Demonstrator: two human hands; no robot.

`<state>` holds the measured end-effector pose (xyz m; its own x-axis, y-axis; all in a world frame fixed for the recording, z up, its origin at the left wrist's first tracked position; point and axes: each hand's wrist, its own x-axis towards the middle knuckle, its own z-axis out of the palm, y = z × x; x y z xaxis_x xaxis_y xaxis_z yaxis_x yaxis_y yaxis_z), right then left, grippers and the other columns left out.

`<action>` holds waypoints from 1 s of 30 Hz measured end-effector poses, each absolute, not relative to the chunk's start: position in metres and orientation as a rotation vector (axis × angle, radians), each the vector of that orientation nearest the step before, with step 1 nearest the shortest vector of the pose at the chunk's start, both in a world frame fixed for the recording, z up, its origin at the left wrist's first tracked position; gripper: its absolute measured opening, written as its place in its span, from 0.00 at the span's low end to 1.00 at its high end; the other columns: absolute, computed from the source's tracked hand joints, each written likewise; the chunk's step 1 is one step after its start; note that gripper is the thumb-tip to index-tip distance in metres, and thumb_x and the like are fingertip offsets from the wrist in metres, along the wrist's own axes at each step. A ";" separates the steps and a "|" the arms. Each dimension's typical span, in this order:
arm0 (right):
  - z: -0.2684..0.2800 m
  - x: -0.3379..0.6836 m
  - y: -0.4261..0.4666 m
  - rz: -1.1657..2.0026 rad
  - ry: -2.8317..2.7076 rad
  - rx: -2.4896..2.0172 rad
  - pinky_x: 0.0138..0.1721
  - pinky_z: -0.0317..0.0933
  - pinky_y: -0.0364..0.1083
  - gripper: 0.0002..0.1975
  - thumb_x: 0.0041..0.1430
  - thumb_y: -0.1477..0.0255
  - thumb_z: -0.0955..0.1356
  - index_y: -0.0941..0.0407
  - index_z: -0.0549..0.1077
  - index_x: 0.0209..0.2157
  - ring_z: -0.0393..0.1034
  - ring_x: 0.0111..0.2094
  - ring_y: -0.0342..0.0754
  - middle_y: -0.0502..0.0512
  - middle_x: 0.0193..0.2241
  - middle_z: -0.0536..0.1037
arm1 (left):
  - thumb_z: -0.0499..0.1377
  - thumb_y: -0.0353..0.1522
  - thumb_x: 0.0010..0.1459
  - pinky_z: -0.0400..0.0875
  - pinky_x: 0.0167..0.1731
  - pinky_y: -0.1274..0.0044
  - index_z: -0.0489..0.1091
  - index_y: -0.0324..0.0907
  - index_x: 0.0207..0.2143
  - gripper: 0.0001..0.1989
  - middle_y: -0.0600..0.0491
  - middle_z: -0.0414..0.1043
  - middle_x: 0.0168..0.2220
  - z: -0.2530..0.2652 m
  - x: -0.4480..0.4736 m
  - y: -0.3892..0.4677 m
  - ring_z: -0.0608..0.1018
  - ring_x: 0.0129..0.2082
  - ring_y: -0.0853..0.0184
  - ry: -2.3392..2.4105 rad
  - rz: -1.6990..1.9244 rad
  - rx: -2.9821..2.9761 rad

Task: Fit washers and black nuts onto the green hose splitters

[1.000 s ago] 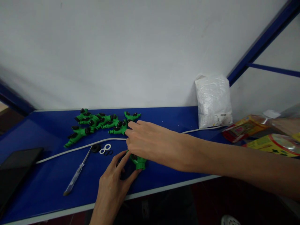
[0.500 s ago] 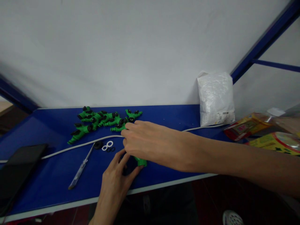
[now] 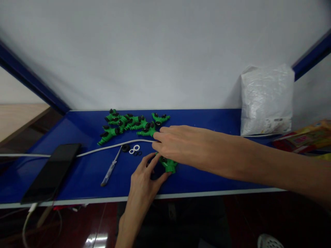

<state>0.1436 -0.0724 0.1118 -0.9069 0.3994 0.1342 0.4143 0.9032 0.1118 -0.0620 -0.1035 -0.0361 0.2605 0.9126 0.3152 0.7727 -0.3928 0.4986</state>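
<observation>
My left hand [image 3: 143,177] holds the green connector [image 3: 170,166] between thumb and fingers near the front edge of the table [image 3: 207,184]; my right hand [image 3: 178,143] bends over it, fingertips hidden, so I cannot tell their grip. The white package's label [image 3: 278,122] and the red-and-yellow packet's lettering [image 3: 300,139] are too small and blurred to read.

The light is dim, with glare on the floor [image 3: 103,220].
</observation>
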 end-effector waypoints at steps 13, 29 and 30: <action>0.094 0.142 -0.067 -0.410 -2.933 -0.624 0.64 0.56 0.58 0.18 0.62 0.78 0.70 0.60 0.72 0.54 0.61 0.63 0.60 0.64 0.59 0.72 | 0.72 0.36 0.54 0.80 0.35 0.74 0.74 0.48 0.56 0.27 0.50 0.77 0.49 -0.031 -0.061 -0.106 0.80 0.31 0.67 1.522 0.813 2.230; 0.105 0.139 -0.067 -0.419 -2.957 -0.617 0.59 0.59 0.57 0.10 0.66 0.74 0.68 0.58 0.73 0.49 0.67 0.57 0.57 0.60 0.52 0.77 | 0.72 0.35 0.54 0.80 0.41 0.73 0.73 0.49 0.58 0.29 0.49 0.75 0.53 -0.034 -0.062 -0.107 0.82 0.39 0.64 1.509 0.822 2.208; 0.104 0.138 -0.068 -0.452 -2.945 -0.635 0.60 0.58 0.57 0.10 0.66 0.73 0.68 0.58 0.73 0.49 0.66 0.57 0.58 0.61 0.53 0.76 | 0.72 0.35 0.54 0.81 0.41 0.72 0.73 0.50 0.59 0.29 0.50 0.76 0.53 -0.034 -0.061 -0.107 0.82 0.39 0.64 1.510 0.822 2.210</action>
<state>0.1384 -0.0678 0.1041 -0.9087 0.3883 0.1531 0.4163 0.8693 0.2666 -0.0614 -0.1068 -0.0336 0.2674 0.9251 0.2696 0.7284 -0.3772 0.5720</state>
